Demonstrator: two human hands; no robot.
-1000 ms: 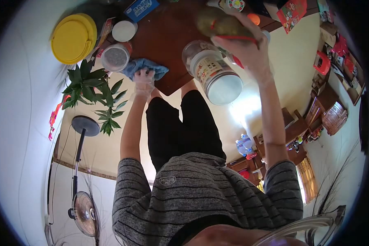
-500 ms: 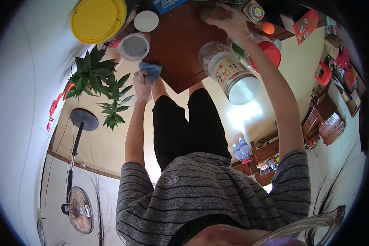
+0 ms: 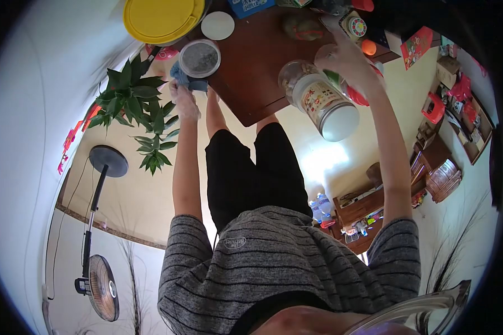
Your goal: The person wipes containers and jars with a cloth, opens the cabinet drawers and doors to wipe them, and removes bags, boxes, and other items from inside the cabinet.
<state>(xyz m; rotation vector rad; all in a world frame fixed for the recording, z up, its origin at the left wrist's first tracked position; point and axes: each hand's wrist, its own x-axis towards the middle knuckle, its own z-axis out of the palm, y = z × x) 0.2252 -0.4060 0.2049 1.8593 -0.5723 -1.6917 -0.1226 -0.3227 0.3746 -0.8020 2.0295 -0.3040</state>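
Note:
My left hand [image 3: 185, 100], in a clear thin glove, is closed on a blue cloth [image 3: 197, 84] at the table's edge. The cloth lies against a round clear container [image 3: 200, 58] with grey contents. My right hand [image 3: 355, 64] is a little blurred, with its fingers spread and nothing visible in them. It is over the jars at the right, partly hiding a red-lidded jar [image 3: 356, 96]. Next to that, a large clear jar with a printed label [image 3: 320, 100] stands on the table. A dark greenish-brown rounded thing [image 3: 304, 27] rests on the tabletop, apart from my right hand.
The brown table [image 3: 251, 61] has a yellow-lidded bucket [image 3: 163, 19], a white round lid [image 3: 217, 25] and a blue packet [image 3: 251, 5] on its far left side. An orange ball-like thing [image 3: 369, 47] is at the right. A leafy plant [image 3: 131, 92] and a fan [image 3: 103, 287] stand left.
My right hand has let go of the dark rounded thing and moved toward the jars. My left hand has shifted left and up with the cloth, beside the round container. The view has tilted slightly.

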